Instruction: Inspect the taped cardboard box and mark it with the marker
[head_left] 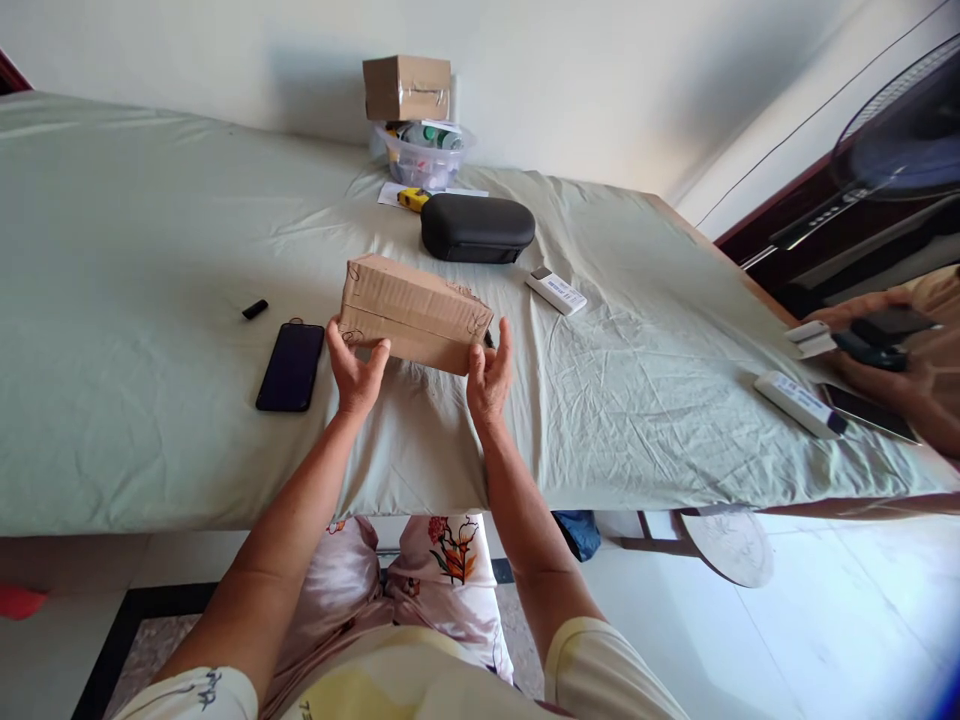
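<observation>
The left hand (358, 376) and right hand (490, 378) grip the cardboard box (415, 313) at opposite ends, fingers closed on its edges, supporting it evenly just above the green bedsheet (150, 300).

A bed (150, 300) spread with a creased pale green sheet stands against a white wall (225, 60), soft daylight falling across both. Below lies a pale tiled floor (757, 640) with a dark-bordered rug (150, 650) — and a black standing fan (900, 130) rises beside the bed's right edge, before dark wood furniture (757, 235).
</observation>
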